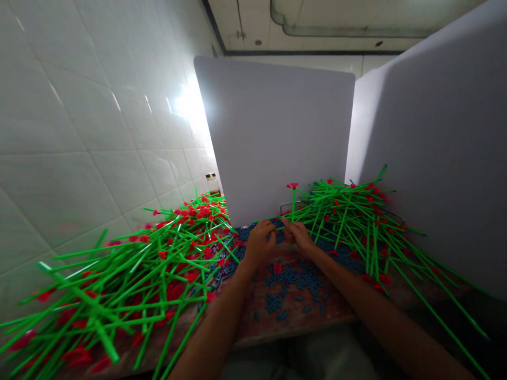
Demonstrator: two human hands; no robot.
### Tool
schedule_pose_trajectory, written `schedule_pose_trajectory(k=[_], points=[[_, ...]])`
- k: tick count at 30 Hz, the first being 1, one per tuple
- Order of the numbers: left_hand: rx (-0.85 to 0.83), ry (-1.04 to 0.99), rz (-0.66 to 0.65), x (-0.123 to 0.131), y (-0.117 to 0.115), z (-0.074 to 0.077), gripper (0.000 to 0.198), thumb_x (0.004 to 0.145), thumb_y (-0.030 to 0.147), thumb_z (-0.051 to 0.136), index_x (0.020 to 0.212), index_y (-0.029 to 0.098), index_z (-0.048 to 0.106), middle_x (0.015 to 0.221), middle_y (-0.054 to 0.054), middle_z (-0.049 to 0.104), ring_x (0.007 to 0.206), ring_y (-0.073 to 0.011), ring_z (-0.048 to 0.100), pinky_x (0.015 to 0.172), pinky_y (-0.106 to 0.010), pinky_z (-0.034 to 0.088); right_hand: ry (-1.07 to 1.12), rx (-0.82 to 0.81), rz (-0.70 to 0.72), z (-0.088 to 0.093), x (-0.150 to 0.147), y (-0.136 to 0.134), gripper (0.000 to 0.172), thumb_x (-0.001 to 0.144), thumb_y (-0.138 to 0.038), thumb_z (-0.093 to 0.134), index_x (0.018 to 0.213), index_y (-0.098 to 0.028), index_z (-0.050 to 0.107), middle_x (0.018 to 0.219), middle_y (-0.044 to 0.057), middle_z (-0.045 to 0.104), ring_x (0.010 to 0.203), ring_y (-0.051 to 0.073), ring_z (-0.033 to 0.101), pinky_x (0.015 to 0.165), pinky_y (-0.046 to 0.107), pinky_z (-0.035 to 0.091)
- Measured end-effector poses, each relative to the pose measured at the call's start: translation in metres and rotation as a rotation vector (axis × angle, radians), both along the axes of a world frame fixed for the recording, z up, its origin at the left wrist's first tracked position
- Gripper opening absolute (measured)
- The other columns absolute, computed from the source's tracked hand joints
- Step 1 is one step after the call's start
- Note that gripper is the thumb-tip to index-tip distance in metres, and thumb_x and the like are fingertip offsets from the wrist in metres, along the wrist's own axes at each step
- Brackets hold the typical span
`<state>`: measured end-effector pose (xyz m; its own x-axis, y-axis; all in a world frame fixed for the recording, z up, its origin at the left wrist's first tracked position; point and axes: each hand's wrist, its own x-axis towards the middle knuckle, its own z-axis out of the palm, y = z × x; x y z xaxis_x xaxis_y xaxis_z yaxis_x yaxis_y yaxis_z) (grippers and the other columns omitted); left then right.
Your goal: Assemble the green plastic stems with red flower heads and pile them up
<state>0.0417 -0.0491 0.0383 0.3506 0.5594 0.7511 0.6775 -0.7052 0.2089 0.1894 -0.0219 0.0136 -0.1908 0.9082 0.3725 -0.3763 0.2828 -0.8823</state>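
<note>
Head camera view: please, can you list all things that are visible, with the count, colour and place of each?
Left stem pile: very many, green with red tips, left on the table.
Right stem pile: very many, green with red tips, right on the table.
Upright stem: one, green with red tip, at the hands.
Capsule-shaped pieces: very many, blue, between the piles.
Tabletop: one, reddish brown, under everything.
Tiled wall: one, white, left.
Front panel: one, white, ahead.
Right panel: one, white, right.
Left hand: one, bare, beside the right hand.
Right hand: one, bare, against the upright stem.

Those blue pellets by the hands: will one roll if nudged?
The blue pellets look rounded and capsule-shaped, so one probably rolls easily. They seem small and light, so a push would likely scatter them.
</note>
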Motion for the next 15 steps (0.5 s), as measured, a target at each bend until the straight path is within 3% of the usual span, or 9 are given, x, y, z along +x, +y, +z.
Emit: schedule_pose_trajectory(k=[6,15], points=[[-0.197,0.03,0.09,-0.02,0.019,-0.014,0.021,0.074,0.013,0.042,0.067,0.017,0.062,0.074,-0.003,0.062,0.076,-0.0151,0.054,0.076,-0.026,0.041,0.054,-0.016,0.065,0.0,0.0,0.0,0.056,0.069,-0.054,0.064,0.048,-0.021,0.024,0.038,-0.01,0.018,0.032,0.003,0.016,0.035,0.021,0.011],[-0.226,0.008,0.144,-0.028,0.025,-0.011,0.024,0.073,0.014,0.042,0.07,0.018,0.066,0.074,-0.001,0.065,0.075,-0.0155,0.056,0.073,-0.025,0.042,-0.001,0.029,0.038,-0.007,-0.004,0.006,0.054,0.073,-0.056,0.059,0.05,-0.022,0.025,0.039,-0.01,0.02,0.033,0.003,0.017,0.035,0.021,0.012]])
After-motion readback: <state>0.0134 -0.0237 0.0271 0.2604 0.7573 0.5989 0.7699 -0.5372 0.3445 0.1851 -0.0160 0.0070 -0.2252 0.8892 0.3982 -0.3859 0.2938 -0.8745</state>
